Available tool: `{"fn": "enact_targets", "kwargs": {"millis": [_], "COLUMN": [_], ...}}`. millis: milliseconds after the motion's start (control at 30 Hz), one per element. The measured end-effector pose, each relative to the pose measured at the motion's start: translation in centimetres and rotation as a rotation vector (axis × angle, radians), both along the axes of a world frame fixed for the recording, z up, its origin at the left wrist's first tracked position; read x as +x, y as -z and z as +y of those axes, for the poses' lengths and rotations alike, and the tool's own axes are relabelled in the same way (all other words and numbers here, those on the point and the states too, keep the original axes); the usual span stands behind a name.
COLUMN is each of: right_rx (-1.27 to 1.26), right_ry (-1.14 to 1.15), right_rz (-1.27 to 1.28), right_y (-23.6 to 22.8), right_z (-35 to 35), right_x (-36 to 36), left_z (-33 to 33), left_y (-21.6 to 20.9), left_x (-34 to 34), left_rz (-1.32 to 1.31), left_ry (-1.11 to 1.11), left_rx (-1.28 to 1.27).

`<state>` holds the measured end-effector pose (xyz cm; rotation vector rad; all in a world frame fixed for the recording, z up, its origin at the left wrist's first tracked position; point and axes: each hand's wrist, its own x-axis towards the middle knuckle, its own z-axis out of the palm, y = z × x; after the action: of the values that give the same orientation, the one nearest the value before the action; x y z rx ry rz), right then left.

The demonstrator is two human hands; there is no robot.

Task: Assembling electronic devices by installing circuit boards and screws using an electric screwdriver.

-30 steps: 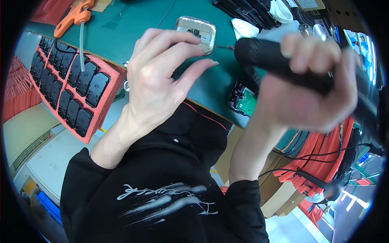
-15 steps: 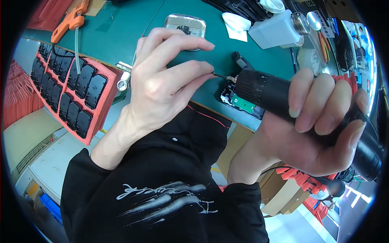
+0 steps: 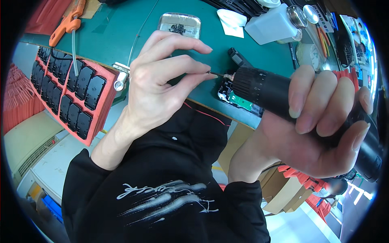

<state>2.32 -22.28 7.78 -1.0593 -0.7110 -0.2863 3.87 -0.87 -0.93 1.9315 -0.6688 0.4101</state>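
Observation:
My right hand [image 3: 320, 121] is wrapped around a black electric screwdriver [image 3: 267, 91], which lies nearly level and points left. The thin bit ends at the fingertips of my left hand [image 3: 162, 77]. There thumb and forefinger pinch a tiny dark screw [image 3: 209, 72] against the tip, while the other fingers are loosely curled. Beneath the screwdriver's nose, a small device with a green circuit board [image 3: 240, 101] rests at the bench edge, partly covered. A metal tray [image 3: 194, 25] holding small dark screws sits beyond my left hand.
Black plastic parts fill a red foam tray [image 3: 103, 103] at the left. An orange glue gun [image 3: 67, 27] lies on the green bench [image 3: 121, 24]. Across the back are a white cloth [image 3: 232, 24] and a white dispenser bottle [image 3: 271, 26]. A metal clamp [image 3: 120, 77] grips the bench edge.
The bench and its things have shifted slightly up and left in view. Both hands keep nearly the same pose, with the left fingertips still pinched at the bit's tip.

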Motion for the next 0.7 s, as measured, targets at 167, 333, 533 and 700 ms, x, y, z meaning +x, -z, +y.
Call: {"fn": "enact_targets", "kwargs": {"millis": [167,333,533,700], "right_rx": [-0.017,-0.017,-0.031,-0.089], "right_ry": [-0.009,-0.012,0.047,0.180], "right_rz": [0.010,0.001,0.010,0.033], "right_y": [0.0,0.0,-0.1,-0.4], "right_z": [0.0,-0.3,-1.4,-2.8], "right_x": [-0.1,-0.4,-1.6,-3.4], "left_z": [0.0,-0.3,-0.8,-2.5], "left_y": [-0.1,0.2,0.3,-0.4], "left_x": [-0.1,-0.1,-0.3,-1.3], "left_rz": [0.016,0.065,0.135,0.034], "left_ry": [0.009,0.061,0.174,0.109], "left_rx": [0.002,-0.042,-0.042,0.101]}}
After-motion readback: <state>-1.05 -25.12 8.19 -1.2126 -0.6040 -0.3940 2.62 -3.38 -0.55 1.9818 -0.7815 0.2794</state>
